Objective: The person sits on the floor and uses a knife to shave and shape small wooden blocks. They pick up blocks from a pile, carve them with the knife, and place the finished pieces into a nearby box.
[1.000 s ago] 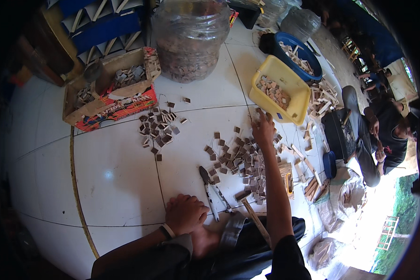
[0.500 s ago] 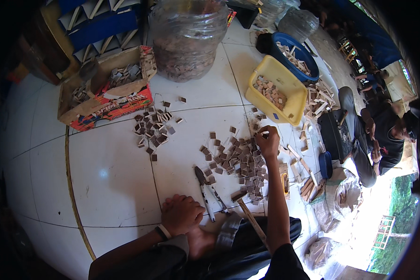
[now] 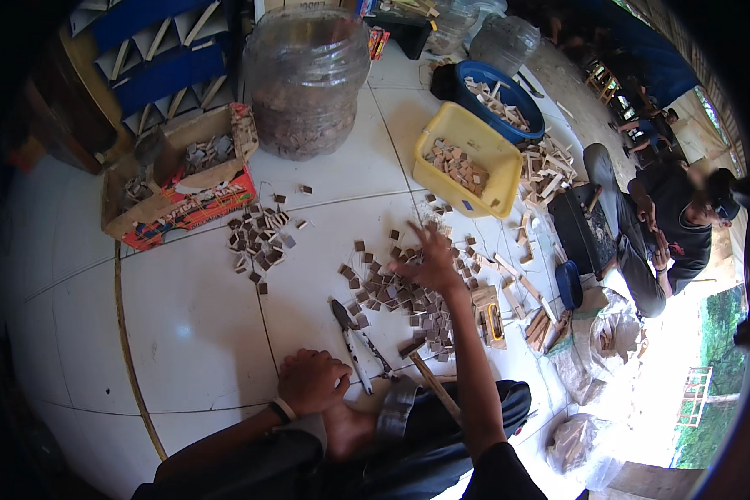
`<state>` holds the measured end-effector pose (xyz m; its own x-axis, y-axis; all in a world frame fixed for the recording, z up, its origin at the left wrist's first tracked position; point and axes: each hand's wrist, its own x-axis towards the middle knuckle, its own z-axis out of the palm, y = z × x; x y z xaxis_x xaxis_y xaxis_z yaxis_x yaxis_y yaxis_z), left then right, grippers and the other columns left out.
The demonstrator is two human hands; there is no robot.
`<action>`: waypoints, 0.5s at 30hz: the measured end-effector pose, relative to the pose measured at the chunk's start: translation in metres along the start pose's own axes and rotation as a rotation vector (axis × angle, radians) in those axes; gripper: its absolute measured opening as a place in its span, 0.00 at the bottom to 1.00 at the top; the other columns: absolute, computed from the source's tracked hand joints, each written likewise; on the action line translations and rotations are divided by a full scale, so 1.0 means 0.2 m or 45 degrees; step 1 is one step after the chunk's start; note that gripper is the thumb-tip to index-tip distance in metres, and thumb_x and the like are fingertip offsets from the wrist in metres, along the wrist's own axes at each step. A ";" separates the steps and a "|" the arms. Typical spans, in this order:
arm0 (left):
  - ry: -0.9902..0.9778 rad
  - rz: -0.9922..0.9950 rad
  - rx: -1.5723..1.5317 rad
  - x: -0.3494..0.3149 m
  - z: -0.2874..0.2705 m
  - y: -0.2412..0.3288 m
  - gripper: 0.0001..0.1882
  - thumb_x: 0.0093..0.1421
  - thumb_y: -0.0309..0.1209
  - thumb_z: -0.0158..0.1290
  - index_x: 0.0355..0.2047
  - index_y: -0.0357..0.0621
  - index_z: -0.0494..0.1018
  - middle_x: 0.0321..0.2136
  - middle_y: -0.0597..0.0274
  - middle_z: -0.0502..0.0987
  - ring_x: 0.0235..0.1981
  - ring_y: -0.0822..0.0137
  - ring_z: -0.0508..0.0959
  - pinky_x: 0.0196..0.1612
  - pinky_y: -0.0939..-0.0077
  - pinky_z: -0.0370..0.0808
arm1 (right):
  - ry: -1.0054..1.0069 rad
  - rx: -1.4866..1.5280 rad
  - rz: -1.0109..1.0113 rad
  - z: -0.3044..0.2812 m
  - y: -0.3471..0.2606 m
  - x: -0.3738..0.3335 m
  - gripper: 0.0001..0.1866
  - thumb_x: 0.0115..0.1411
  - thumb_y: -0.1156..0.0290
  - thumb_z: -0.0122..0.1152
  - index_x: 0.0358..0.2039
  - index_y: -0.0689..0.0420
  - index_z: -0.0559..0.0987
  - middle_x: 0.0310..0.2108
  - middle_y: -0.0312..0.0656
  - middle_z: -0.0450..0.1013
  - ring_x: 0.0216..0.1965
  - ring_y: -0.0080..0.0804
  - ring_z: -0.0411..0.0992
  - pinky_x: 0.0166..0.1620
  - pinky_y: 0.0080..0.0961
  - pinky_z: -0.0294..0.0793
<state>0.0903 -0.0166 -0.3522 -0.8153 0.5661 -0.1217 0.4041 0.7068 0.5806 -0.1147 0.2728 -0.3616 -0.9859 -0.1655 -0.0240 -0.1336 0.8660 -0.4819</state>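
Right hand (image 3: pixel 432 265) spread, empty-looking, over brown squares (image 3: pixel 430 322); left hand (image 3: pixel 312 382) by foot (image 3: pixel 350 428), grip unclear; careless sweep could scatter those squares.

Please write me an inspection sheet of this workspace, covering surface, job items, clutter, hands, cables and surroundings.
Surface: white tiled floor, with dark joint lines.
Job items: main scatter of small brown squares; a smaller scatter farther left; yellow tub partly filled with small pieces.
Clutter: hammer and white-handled tool near the person's legs; loose wood strips beside the tub.
Hands: right hand spread above the main scatter, contact unclear; left hand by the bare foot, grip unclear.
Cables: nothing seen.
Surroundings: cardboard box, blue basin; another person at right.
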 end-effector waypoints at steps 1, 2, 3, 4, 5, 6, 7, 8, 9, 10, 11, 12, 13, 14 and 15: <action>-0.005 -0.010 0.001 0.00 -0.01 0.00 0.10 0.60 0.37 0.56 0.34 0.54 0.86 0.32 0.66 0.85 0.41 0.61 0.82 0.53 0.58 0.74 | -0.185 -0.075 0.068 0.04 -0.05 -0.01 0.61 0.42 0.32 0.80 0.75 0.37 0.63 0.76 0.56 0.52 0.76 0.67 0.50 0.71 0.67 0.58; -0.012 -0.024 0.002 0.00 -0.01 0.00 0.10 0.60 0.37 0.56 0.34 0.53 0.86 0.33 0.66 0.86 0.41 0.61 0.82 0.53 0.59 0.74 | -0.304 -0.001 0.057 0.08 -0.09 -0.01 0.66 0.38 0.29 0.80 0.76 0.29 0.59 0.78 0.54 0.48 0.77 0.72 0.40 0.71 0.77 0.48; -0.042 -0.038 0.012 0.00 -0.01 0.01 0.10 0.60 0.37 0.55 0.35 0.53 0.86 0.33 0.65 0.86 0.41 0.61 0.82 0.53 0.59 0.74 | -0.338 -0.115 0.008 0.13 -0.14 -0.05 0.63 0.37 0.34 0.83 0.74 0.31 0.63 0.78 0.52 0.49 0.77 0.72 0.41 0.71 0.79 0.44; -0.002 -0.041 -0.005 0.00 -0.02 0.01 0.10 0.60 0.37 0.55 0.35 0.53 0.86 0.33 0.65 0.86 0.41 0.61 0.82 0.54 0.59 0.74 | -0.320 -0.193 -0.023 0.14 -0.17 -0.08 0.61 0.37 0.34 0.82 0.73 0.32 0.65 0.77 0.50 0.51 0.77 0.67 0.44 0.71 0.77 0.47; 0.015 -0.039 -0.009 0.00 -0.02 0.02 0.10 0.60 0.38 0.55 0.35 0.53 0.86 0.33 0.65 0.86 0.41 0.61 0.82 0.54 0.59 0.74 | -0.313 -0.272 -0.056 0.16 -0.20 -0.12 0.59 0.38 0.34 0.82 0.72 0.33 0.68 0.77 0.48 0.53 0.77 0.63 0.48 0.71 0.76 0.49; 0.005 -0.039 -0.003 0.00 -0.02 0.02 0.10 0.60 0.38 0.55 0.35 0.53 0.86 0.33 0.65 0.86 0.41 0.60 0.82 0.54 0.59 0.74 | -0.262 -0.233 -0.109 0.15 -0.20 -0.15 0.53 0.41 0.40 0.83 0.69 0.36 0.71 0.74 0.45 0.58 0.76 0.54 0.54 0.70 0.72 0.54; 0.044 -0.041 -0.010 0.00 -0.02 0.02 0.10 0.60 0.37 0.55 0.35 0.53 0.86 0.34 0.64 0.86 0.41 0.60 0.82 0.55 0.59 0.73 | -0.278 -0.183 -0.165 0.14 -0.20 -0.18 0.52 0.42 0.42 0.83 0.69 0.37 0.72 0.73 0.43 0.60 0.75 0.51 0.55 0.70 0.70 0.56; 0.053 -0.049 -0.008 -0.01 -0.03 0.02 0.10 0.61 0.37 0.55 0.36 0.53 0.86 0.34 0.64 0.86 0.41 0.60 0.82 0.56 0.59 0.73 | -0.292 -0.145 -0.225 0.13 -0.19 -0.22 0.50 0.44 0.45 0.83 0.68 0.38 0.72 0.72 0.42 0.61 0.74 0.49 0.57 0.69 0.68 0.57; 0.082 -0.035 0.002 -0.02 -0.02 0.03 0.10 0.61 0.37 0.55 0.36 0.53 0.86 0.35 0.64 0.86 0.42 0.60 0.82 0.56 0.59 0.73 | -0.357 -0.169 -0.211 0.11 -0.19 -0.25 0.49 0.45 0.47 0.83 0.68 0.39 0.73 0.72 0.41 0.63 0.74 0.47 0.58 0.68 0.66 0.59; 0.075 -0.027 -0.038 -0.02 -0.02 0.02 0.10 0.61 0.36 0.56 0.36 0.52 0.86 0.35 0.64 0.86 0.42 0.60 0.82 0.56 0.59 0.73 | -0.305 -0.113 -0.293 0.10 -0.19 -0.29 0.42 0.49 0.54 0.81 0.65 0.43 0.75 0.68 0.40 0.68 0.73 0.46 0.60 0.67 0.60 0.62; 0.091 0.003 -0.067 -0.01 -0.02 0.01 0.09 0.61 0.36 0.57 0.36 0.52 0.86 0.36 0.64 0.86 0.43 0.60 0.83 0.56 0.59 0.73 | -0.292 -0.051 -0.350 0.08 -0.18 -0.32 0.40 0.50 0.55 0.81 0.64 0.44 0.76 0.68 0.40 0.69 0.73 0.46 0.60 0.67 0.60 0.61; 0.110 0.035 -0.095 -0.01 -0.01 0.01 0.09 0.61 0.35 0.57 0.37 0.52 0.86 0.37 0.64 0.86 0.44 0.60 0.83 0.56 0.59 0.73 | -0.323 -0.026 -0.367 0.06 -0.18 -0.33 0.39 0.51 0.56 0.80 0.63 0.45 0.77 0.67 0.41 0.70 0.73 0.47 0.60 0.67 0.60 0.61; 0.145 0.047 -0.161 -0.02 -0.01 0.00 0.09 0.61 0.34 0.57 0.37 0.50 0.85 0.37 0.62 0.86 0.44 0.59 0.82 0.55 0.59 0.73 | -0.356 -0.036 -0.378 0.04 -0.18 -0.34 0.37 0.52 0.58 0.79 0.63 0.45 0.77 0.66 0.41 0.71 0.73 0.47 0.60 0.68 0.59 0.61; 0.180 0.058 -0.227 -0.02 0.00 -0.01 0.09 0.62 0.34 0.57 0.38 0.49 0.84 0.38 0.61 0.86 0.45 0.59 0.82 0.55 0.58 0.73 | -0.252 -0.016 -0.385 0.03 -0.19 -0.35 0.34 0.53 0.58 0.78 0.61 0.46 0.78 0.63 0.42 0.73 0.71 0.47 0.64 0.66 0.57 0.64; 0.221 0.077 -0.297 -0.02 0.00 -0.02 0.09 0.62 0.34 0.57 0.38 0.48 0.84 0.39 0.60 0.86 0.46 0.58 0.82 0.55 0.58 0.73 | -0.149 -0.031 -0.386 0.03 -0.21 -0.36 0.32 0.55 0.59 0.77 0.60 0.48 0.79 0.61 0.43 0.75 0.68 0.47 0.67 0.65 0.55 0.67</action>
<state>0.0918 -0.0214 -0.3538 -0.8594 0.5091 0.0470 0.3647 0.5461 0.7542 -0.0376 0.2453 -0.3440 -0.8827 -0.4697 0.0166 -0.4236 0.7798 -0.4611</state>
